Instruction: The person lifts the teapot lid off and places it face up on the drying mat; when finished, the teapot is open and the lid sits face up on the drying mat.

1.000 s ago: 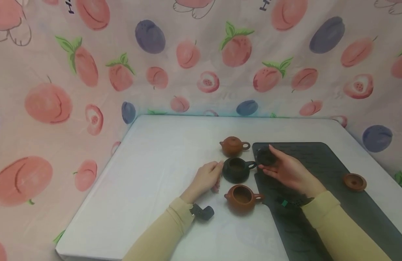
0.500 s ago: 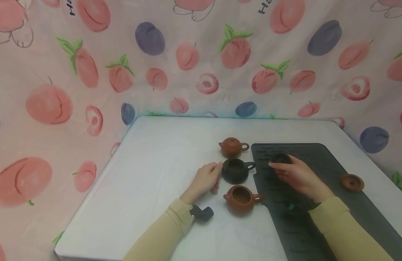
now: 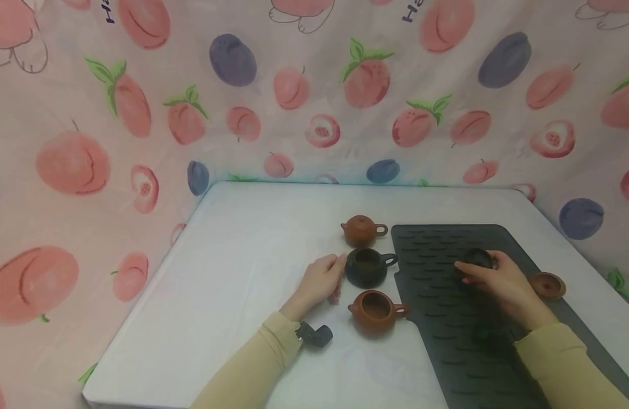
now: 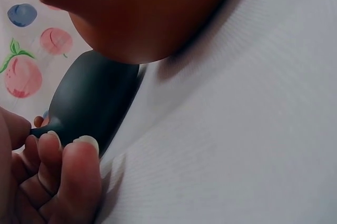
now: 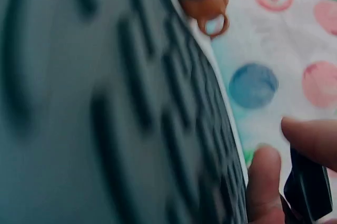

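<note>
On the white table (image 3: 243, 272) three small teapots stand in a column: a lidded brown one (image 3: 363, 229), an open black one (image 3: 367, 266) and an open brown one (image 3: 376, 310). My left hand (image 3: 322, 280) rests against the black teapot's (image 4: 89, 100) left side, its fingertips (image 4: 79, 148) touching the spout. My right hand (image 3: 493, 278) pinches the black lid (image 3: 479, 258) just above the dark ribbed mat (image 3: 447, 295); in the right wrist view the lid (image 5: 310, 190) sits between its fingers (image 5: 266, 182).
A brown lid (image 3: 548, 284) lies upturned at the mat's right edge, close to my right hand. A fruit-print cloth (image 3: 115, 142) hangs behind and to the left of the table. The table's left edge falls away near the left sleeve (image 3: 253, 363).
My right hand has carried the black lid from beside the black teapot rightward across the mat, toward the brown lid. The left hand stayed against the black teapot.
</note>
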`<action>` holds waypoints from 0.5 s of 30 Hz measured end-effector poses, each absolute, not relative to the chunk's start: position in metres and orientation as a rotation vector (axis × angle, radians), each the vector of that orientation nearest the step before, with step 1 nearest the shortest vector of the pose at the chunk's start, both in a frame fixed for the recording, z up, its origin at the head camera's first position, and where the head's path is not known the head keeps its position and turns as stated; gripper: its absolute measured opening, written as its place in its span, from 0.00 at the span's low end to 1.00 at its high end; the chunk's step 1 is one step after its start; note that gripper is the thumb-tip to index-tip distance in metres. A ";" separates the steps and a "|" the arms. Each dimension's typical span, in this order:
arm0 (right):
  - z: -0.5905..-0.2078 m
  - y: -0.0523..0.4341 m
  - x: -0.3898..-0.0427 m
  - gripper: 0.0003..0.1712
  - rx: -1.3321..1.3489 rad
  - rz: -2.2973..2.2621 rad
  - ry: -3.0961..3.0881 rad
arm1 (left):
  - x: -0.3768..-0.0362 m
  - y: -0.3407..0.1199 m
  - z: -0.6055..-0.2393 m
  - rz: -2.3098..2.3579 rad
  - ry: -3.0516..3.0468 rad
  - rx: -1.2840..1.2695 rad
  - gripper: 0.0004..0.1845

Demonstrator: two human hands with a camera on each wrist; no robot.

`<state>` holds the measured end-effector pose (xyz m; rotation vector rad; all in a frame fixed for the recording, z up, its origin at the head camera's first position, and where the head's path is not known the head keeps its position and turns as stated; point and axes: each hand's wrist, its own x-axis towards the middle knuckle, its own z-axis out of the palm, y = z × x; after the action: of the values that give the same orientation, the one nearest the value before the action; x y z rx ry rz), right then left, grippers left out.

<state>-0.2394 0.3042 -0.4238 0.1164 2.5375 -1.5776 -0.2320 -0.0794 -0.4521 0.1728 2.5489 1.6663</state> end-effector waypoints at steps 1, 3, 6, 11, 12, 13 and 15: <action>-0.424 0.310 -0.239 0.60 0.119 -1.528 2.570 | -0.232 -0.079 -0.452 1.670 2.548 0.174 0.26; -0.426 0.322 -0.238 0.62 0.132 -1.414 2.652 | -0.232 -0.079 -0.452 1.673 2.552 0.178 0.25; -0.426 0.337 -0.237 0.63 0.131 -1.257 2.754 | -0.232 -0.079 -0.452 1.673 2.557 0.181 0.25; -0.425 0.352 -0.234 0.57 0.060 -1.119 2.883 | -0.231 -0.078 -0.451 1.665 2.573 0.178 0.25; -0.425 0.353 -0.233 0.56 0.049 -1.120 2.895 | -0.231 -0.077 -0.451 1.665 2.575 0.177 0.25; -0.425 0.354 -0.232 0.54 0.042 -1.116 2.908 | -0.231 -0.077 -0.451 1.666 2.574 0.174 0.26; -0.423 0.354 -0.230 0.52 0.042 -1.105 2.938 | -0.231 -0.077 -0.451 1.673 2.570 0.169 0.26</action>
<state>-0.2296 0.3538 -0.4235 0.0418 2.9376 -1.1054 -0.2305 -0.0772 -0.4505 0.1695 2.5700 1.6731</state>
